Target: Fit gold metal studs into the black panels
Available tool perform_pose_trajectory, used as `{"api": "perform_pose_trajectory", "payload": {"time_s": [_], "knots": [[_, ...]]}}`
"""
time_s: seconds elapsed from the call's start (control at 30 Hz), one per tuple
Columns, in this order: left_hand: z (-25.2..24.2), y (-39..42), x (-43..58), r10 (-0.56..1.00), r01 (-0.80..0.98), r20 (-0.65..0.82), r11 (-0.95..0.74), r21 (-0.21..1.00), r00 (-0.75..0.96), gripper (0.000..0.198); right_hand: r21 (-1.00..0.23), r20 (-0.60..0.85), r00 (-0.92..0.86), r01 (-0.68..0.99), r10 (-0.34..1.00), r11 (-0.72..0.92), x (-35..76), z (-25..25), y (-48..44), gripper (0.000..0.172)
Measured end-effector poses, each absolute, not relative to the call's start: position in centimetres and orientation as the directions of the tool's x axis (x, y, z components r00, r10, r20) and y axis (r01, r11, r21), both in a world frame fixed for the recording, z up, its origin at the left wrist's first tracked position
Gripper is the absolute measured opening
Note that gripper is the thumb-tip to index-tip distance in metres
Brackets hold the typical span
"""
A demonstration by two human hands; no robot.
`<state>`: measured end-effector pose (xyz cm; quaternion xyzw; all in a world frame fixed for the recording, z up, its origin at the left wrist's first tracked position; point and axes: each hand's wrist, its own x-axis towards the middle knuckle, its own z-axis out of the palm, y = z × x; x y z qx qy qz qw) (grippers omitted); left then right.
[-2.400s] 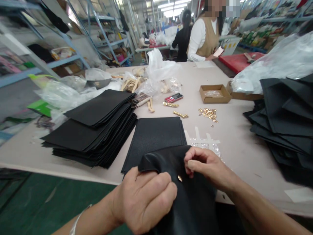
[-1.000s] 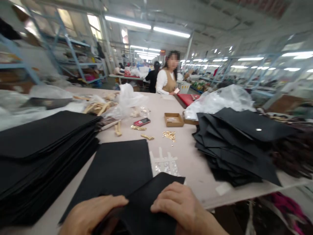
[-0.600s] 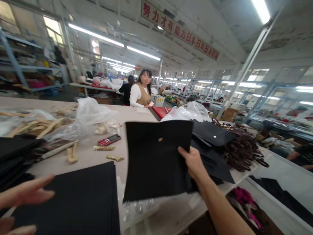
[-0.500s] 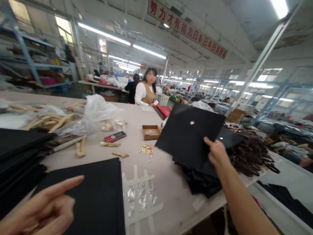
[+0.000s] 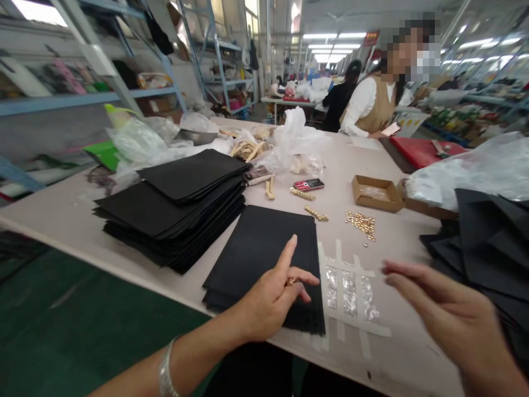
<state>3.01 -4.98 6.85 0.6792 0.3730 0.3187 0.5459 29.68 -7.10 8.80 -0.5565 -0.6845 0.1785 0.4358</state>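
Note:
My left hand [image 5: 270,298] hovers over a stack of flat black sheets [image 5: 273,237] near the table's front edge. Its index finger points forward, and the other fingers curl around small gold metal pieces [image 5: 291,281]. My right hand [image 5: 450,320] is open above the table, fingers stretched forward and thumb slightly apart, with nothing visible in it. Clear plastic strips [image 5: 349,292] taped to the table lie between the hands. Beyond them is a scatter of small gold fittings [image 5: 361,222]. A loose pile of black pieces [image 5: 491,248] lies to the right.
A taller black stack [image 5: 177,209] stands at left. Behind are a red phone [image 5: 309,184], gold strips [image 5: 316,214], a small cardboard box [image 5: 377,193] and plastic bags [image 5: 297,135]. A co-worker [image 5: 372,105] holding a phone is at the far table edge.
My right hand has let go of the black sheet with the gold fitting, beside the right pile, and come back toward the middle. The view has turned left, and my left hand is over the stack.

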Motion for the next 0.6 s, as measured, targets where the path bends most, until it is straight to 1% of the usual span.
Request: {"api": "perform_pose_trajectory", "payload": {"time_s": [0.03,0.1,0.13,0.2,0.27,0.37,0.47,0.53,0.6], "knots": [[6.7,-4.9,2.9,0.856,0.196,0.03,-0.152,0.969,0.515,0.072,-0.678,0.402,-0.116,0.629,0.908,0.38,27.5,8.3,-6.9,0.021],[6.5,-4.6,2.6,0.862,0.285,0.037,-0.207,0.936,0.505,0.076,-0.61,0.422,-0.356,0.569,0.834,0.552,23.1,7.4,-6.2,0.028],[6.4,-4.4,2.3,0.867,0.326,0.04,-0.229,0.917,0.497,0.077,-0.587,0.444,-0.436,0.518,0.783,0.622,21.1,6.9,-5.8,0.032],[6.2,-4.1,1.8,0.875,0.367,0.039,-0.242,0.898,0.482,0.079,-0.547,0.502,-0.514,0.435,0.696,0.715,18.5,6.2,-5.1,0.037],[6.0,-3.8,1.3,0.879,0.357,0.026,-0.221,0.908,0.477,0.08,-0.525,0.537,-0.535,0.394,0.653,0.755,17.5,5.7,-4.5,0.036],[5.5,-3.4,0.9,0.864,0.321,-0.006,-0.18,0.93,0.503,0.082,-0.52,0.546,-0.562,0.354,0.621,0.777,17.7,5.1,-3.7,0.032],[5.0,-2.9,1.2,0.843,0.328,-0.044,-0.16,0.931,0.536,0.084,-0.521,0.542,-0.553,0.369,0.633,0.769,18.1,4.6,-3.1,0.028],[4.8,-2.5,1.5,0.828,0.353,-0.082,-0.145,0.924,0.554,0.084,-0.577,0.524,-0.52,0.366,0.674,0.73,18.2,4.2,-2.7,0.027],[4.9,-1.6,1.7,0.803,0.391,-0.137,-0.127,0.912,0.58,0.076,-0.699,0.462,-0.456,0.341,0.761,0.628,18.6,3.7,-2.2,0.025]]}}
